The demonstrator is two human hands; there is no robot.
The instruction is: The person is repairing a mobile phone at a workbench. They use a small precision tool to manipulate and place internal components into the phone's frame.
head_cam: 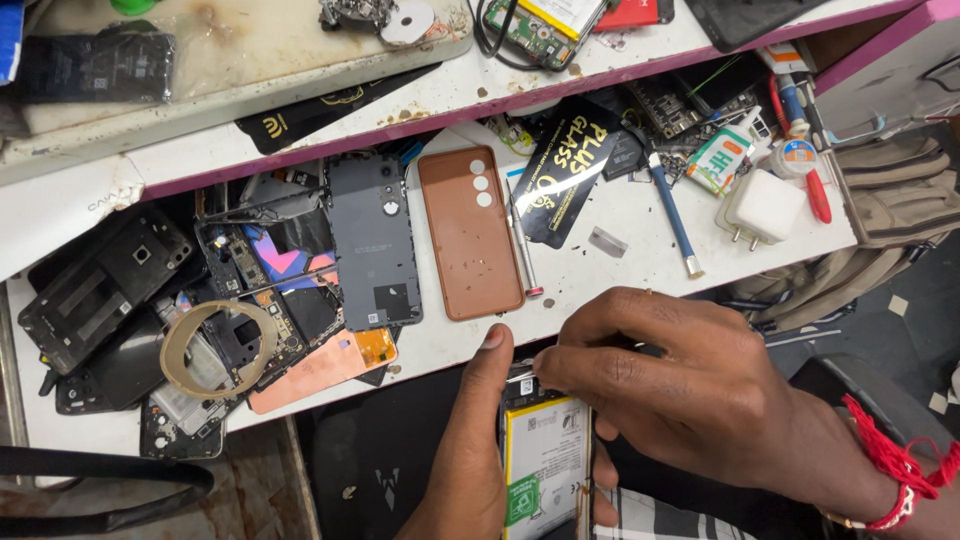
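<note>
Looking down from the head camera, we see an opened phone (545, 465) with its back cover off, showing a white battery with yellow edges and a green sticker. Its long axis runs away from us, top end pointing toward the white workbench (600, 270). Our left hand (470, 450) is clamped on the phone's left side, thumb up along the edge. Our right hand (690, 385) lies over the phone's top end, fingertips pinched together on a thin metal tool (520, 377).

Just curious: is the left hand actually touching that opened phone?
Touching. The head view shows the left hand gripping the opened phone, thumb along its left edge.
</note>
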